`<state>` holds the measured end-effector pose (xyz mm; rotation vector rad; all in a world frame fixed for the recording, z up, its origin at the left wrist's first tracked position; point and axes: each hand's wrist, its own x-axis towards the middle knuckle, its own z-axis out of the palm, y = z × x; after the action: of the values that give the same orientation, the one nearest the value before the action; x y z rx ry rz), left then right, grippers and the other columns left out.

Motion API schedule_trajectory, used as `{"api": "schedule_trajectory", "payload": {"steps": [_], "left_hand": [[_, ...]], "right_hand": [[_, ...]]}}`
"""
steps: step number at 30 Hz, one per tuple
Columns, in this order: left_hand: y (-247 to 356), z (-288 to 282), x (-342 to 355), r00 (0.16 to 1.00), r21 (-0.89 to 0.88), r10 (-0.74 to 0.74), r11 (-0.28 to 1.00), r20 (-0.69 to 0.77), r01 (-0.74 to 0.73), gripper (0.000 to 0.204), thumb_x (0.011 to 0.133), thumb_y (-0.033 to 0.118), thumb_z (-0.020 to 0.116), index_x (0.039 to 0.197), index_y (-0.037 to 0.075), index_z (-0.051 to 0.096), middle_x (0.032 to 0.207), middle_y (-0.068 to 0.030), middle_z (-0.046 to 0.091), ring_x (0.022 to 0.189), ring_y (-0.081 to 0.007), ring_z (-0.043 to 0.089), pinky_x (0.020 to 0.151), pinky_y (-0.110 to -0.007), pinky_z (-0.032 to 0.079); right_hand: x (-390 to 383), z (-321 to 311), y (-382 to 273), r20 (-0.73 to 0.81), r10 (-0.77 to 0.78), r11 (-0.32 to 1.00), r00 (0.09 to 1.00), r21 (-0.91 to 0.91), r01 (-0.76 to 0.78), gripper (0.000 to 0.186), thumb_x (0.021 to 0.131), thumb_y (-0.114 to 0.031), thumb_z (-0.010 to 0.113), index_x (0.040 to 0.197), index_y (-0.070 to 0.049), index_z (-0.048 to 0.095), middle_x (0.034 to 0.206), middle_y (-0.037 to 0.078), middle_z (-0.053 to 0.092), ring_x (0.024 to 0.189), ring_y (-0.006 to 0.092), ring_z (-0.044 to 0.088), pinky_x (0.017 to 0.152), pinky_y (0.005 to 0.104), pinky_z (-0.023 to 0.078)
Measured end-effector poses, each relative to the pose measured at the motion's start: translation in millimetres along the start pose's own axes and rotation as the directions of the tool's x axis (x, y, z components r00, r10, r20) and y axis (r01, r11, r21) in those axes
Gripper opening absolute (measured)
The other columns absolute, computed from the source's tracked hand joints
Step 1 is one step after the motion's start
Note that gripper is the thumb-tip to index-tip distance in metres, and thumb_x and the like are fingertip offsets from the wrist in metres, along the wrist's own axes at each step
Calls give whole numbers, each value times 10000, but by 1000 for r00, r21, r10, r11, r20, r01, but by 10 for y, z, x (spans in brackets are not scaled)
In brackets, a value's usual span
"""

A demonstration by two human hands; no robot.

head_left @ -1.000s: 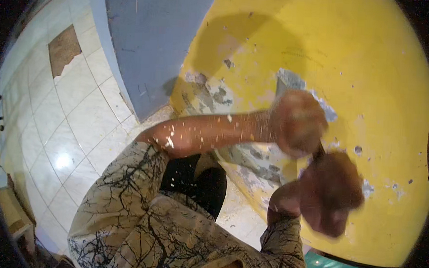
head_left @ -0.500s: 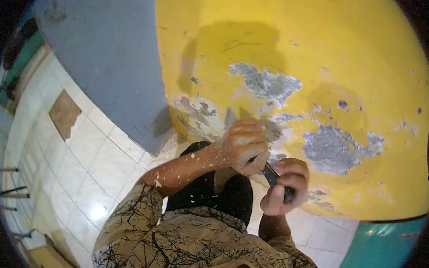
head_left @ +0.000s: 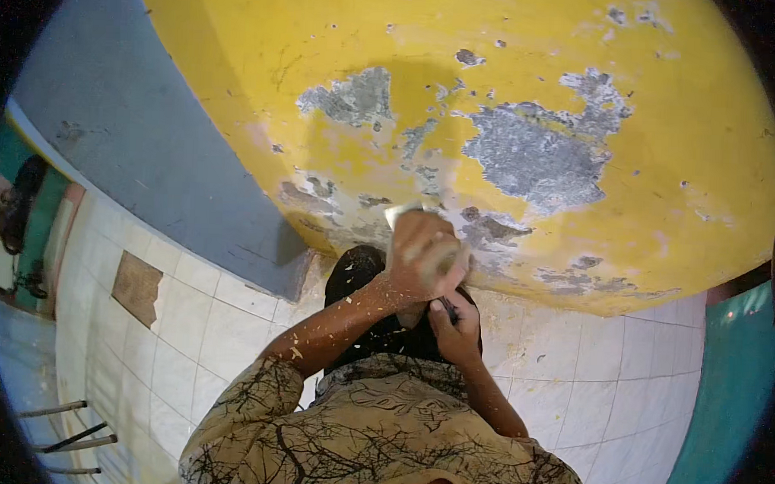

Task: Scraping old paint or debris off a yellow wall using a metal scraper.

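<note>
As we hold the scraper point(head_left: 404, 212) just beside the flaking yellow wall point(head_left: 694, 152), we judge it light and stiff, best gripped along its dark handle point(head_left: 448, 310), clear of the blade point(head_left: 396, 216). Our left hand point(head_left: 423, 256) wraps it, blurred, near the blade; our right hand point(head_left: 460, 332) pinches the handle's near end, both forearms point(head_left: 336, 320) slanted inward from the near side.

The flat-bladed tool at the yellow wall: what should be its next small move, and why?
Perhaps slide the blade under the patchy paint on the yellow wall: left hand and right hand grip the tool, and that paint lies near the blade.
</note>
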<state>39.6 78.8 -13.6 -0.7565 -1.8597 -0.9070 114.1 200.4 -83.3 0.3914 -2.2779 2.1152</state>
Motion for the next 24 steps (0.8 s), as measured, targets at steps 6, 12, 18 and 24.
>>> {"api": "schedule_trajectory", "payload": {"steps": [6,12,18,24], "left_hand": [[163,-111,368,1000,-6,-4,1000,-28,4,149,650,128,679,711,53,566,802,-100,564,757,-287,526,691,-390,402],[76,-217,601,967,-31,-171,985,-187,168,109,728,72,654,786,29,572,807,-123,584,801,-243,565,687,-356,435],[-63,26,262,568,-529,-786,383,244,757,232,912,230,514,867,10,573,750,-31,590,701,-93,551,632,-261,431],[-145,75,173,514,-533,-853,396,86,747,305,939,271,442,790,25,545,625,9,494,553,-69,442,478,-237,357]], "right_hand": [[316,128,68,-204,-147,978,968,117,173,407,914,-383,463,897,21,513,569,4,429,523,91,371,491,256,314],[379,63,-18,-252,-110,972,962,177,158,230,941,-230,432,929,-8,492,568,-25,397,461,49,350,422,199,283],[372,74,-180,-202,-115,959,973,233,161,231,938,-217,438,889,0,498,575,-17,399,462,60,360,426,214,282],[448,117,-296,21,92,937,996,338,-94,234,933,-243,453,875,-19,493,604,-4,430,483,78,388,446,235,306]]}}
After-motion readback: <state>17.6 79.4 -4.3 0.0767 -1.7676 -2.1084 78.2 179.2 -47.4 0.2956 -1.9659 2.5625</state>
